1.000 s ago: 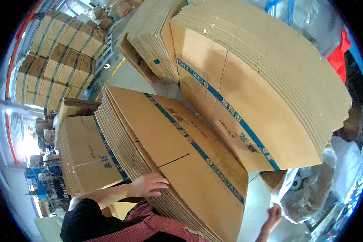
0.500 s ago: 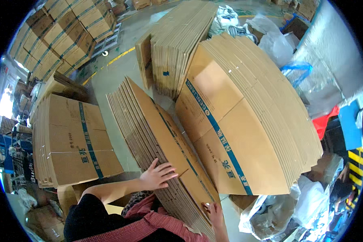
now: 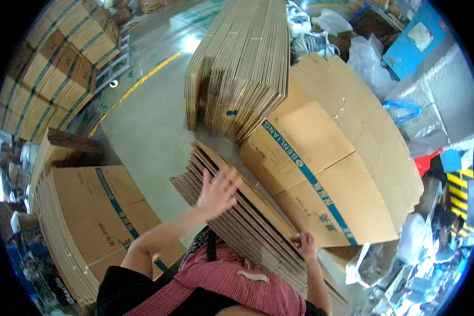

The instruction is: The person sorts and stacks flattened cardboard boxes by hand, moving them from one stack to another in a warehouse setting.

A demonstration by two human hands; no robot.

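A leaning stack of flattened cardboard cartons (image 3: 231, 226) stands in front of me, its layered edges facing up. My left hand (image 3: 218, 192), slightly blurred, has its fingers spread over the upper part of those edges. My right hand (image 3: 306, 245) grips the stack's edge lower down on the right, fingers curled. Just beyond leans a larger stack of flat cartons (image 3: 326, 131) with a blue printed band. A red checked cloth (image 3: 216, 274) lies across my front, below the held stack.
Another carton stack (image 3: 100, 210) is at left. A tall bundle (image 3: 237, 58) stands ahead. Strapped boxes (image 3: 52, 68) rise behind a yellow floor line (image 3: 137, 84). At right are plastic bags (image 3: 366, 263), a blue panel (image 3: 411, 42) and yellow-black striping (image 3: 458, 205).
The held stack now stands more edge-up, its top farther right in view. My left hand has moved up along it; my right hand has risen onto its edge. The view has shifted.
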